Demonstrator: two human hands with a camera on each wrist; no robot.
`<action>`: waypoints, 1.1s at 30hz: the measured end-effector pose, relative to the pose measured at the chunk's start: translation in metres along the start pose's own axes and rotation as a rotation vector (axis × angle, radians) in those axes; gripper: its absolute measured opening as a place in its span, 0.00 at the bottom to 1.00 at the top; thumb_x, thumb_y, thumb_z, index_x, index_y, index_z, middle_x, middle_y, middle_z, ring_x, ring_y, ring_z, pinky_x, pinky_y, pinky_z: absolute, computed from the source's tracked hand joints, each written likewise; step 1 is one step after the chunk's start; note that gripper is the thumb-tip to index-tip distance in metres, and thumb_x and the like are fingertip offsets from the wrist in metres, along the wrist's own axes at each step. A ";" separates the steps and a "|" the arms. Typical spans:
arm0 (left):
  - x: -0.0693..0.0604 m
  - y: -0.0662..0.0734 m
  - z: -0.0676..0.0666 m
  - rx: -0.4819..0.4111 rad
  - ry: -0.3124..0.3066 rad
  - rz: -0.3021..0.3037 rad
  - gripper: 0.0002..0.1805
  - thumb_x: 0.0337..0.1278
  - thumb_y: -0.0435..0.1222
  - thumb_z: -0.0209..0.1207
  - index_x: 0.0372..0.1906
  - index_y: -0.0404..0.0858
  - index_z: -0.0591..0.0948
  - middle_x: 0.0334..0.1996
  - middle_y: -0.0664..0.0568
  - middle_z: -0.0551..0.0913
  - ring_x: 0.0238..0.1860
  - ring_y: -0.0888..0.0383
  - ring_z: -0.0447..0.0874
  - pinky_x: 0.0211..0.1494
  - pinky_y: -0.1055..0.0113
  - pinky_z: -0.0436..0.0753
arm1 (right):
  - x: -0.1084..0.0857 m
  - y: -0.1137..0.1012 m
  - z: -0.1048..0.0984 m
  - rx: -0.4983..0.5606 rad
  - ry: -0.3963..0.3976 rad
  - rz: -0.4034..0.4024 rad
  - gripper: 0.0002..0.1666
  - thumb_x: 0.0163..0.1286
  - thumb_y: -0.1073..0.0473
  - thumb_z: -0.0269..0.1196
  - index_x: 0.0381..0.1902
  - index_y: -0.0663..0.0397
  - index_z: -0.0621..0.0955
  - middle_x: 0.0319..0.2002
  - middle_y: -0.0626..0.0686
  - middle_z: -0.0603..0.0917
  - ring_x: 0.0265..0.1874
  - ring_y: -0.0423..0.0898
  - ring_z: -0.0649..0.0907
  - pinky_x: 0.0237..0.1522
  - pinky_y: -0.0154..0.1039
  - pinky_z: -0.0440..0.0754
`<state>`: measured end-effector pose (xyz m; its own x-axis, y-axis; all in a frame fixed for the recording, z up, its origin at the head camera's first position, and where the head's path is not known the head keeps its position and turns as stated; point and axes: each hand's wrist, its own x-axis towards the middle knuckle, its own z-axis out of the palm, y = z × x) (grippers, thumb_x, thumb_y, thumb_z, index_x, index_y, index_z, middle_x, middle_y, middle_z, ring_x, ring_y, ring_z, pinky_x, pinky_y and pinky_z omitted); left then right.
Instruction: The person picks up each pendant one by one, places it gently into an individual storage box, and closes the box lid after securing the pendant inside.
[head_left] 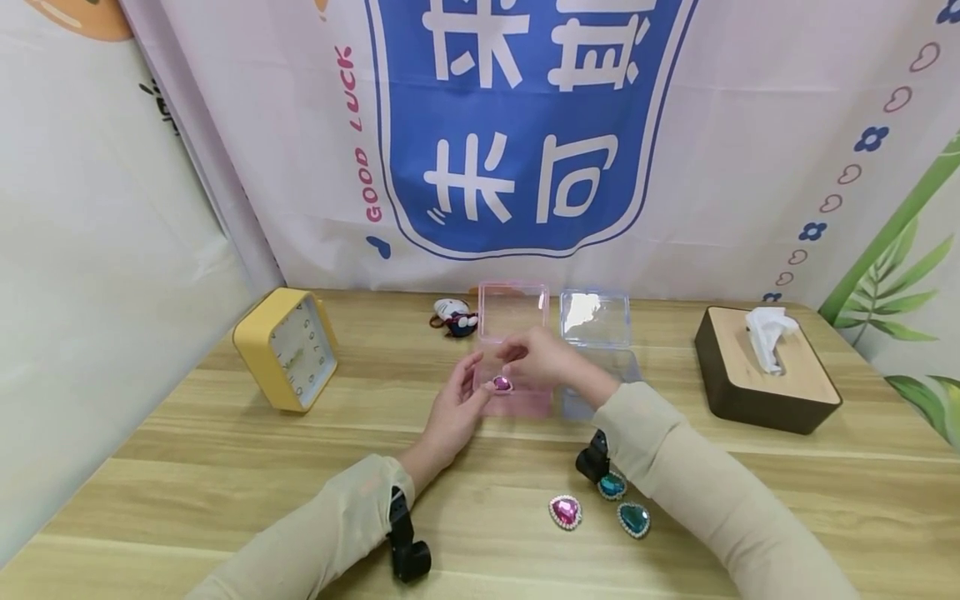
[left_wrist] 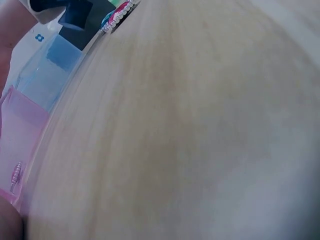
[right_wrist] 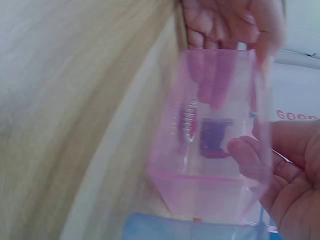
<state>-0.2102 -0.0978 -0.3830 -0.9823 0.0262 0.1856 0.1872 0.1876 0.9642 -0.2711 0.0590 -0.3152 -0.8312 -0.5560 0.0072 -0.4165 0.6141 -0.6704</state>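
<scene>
Yellow clock point(head_left: 283, 350) at left on wooden surface point(head_left: 360, 400); small doll point(head_left: 454, 317) near pink box. Left hand point(head_left: 452, 406): fingers grasping the left end of open-lidded pink box point(head_left: 527, 406). Pink gem point(head_left: 502, 384) inside, toward left end. Right hand point(head_left: 546, 358) over box, fingers released, bent, nothing seen between them. Blue box point(head_left: 576, 407) just right, lid up. Nearer: loose pink gem point(head_left: 565, 512), two teal gems point(head_left: 634, 519) by right sleeve point(head_left: 697, 467). Tissue box point(head_left: 765, 400) far right.
</scene>
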 end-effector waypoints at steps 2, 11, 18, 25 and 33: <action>0.000 0.000 0.000 0.000 0.001 -0.003 0.29 0.59 0.33 0.54 0.66 0.37 0.63 0.65 0.35 0.63 0.66 0.42 0.62 0.69 0.52 0.62 | -0.003 -0.001 -0.004 0.011 0.011 -0.022 0.16 0.60 0.68 0.62 0.47 0.67 0.80 0.44 0.61 0.83 0.46 0.52 0.82 0.51 0.41 0.80; 0.000 0.000 0.001 -0.026 0.003 0.008 0.29 0.59 0.33 0.54 0.66 0.37 0.64 0.66 0.35 0.62 0.66 0.42 0.61 0.70 0.52 0.61 | -0.025 -0.006 -0.014 0.102 0.018 -0.058 0.16 0.62 0.66 0.61 0.48 0.67 0.79 0.45 0.63 0.83 0.46 0.52 0.82 0.50 0.41 0.81; 0.001 0.000 0.001 -0.026 0.003 0.005 0.28 0.59 0.33 0.54 0.66 0.39 0.64 0.66 0.35 0.63 0.67 0.43 0.61 0.70 0.53 0.61 | -0.044 -0.008 -0.017 0.144 0.006 -0.112 0.14 0.61 0.66 0.62 0.46 0.66 0.80 0.43 0.63 0.83 0.43 0.51 0.83 0.48 0.39 0.82; 0.001 -0.001 0.000 -0.035 -0.001 0.007 0.29 0.59 0.32 0.54 0.66 0.37 0.64 0.67 0.36 0.62 0.67 0.43 0.59 0.70 0.53 0.60 | -0.060 -0.009 -0.021 0.116 -0.056 -0.190 0.14 0.62 0.65 0.61 0.46 0.62 0.81 0.43 0.61 0.84 0.42 0.47 0.83 0.44 0.35 0.83; 0.001 -0.001 0.000 -0.030 -0.002 0.005 0.30 0.58 0.32 0.54 0.66 0.36 0.63 0.66 0.36 0.62 0.67 0.43 0.59 0.70 0.54 0.60 | -0.072 -0.003 -0.024 0.113 -0.211 -0.238 0.18 0.59 0.58 0.66 0.47 0.59 0.81 0.40 0.58 0.84 0.38 0.40 0.83 0.42 0.31 0.82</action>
<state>-0.2118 -0.0978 -0.3841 -0.9814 0.0289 0.1899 0.1921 0.1574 0.9687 -0.2187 0.1111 -0.2963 -0.6161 -0.7872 0.0281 -0.5366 0.3933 -0.7466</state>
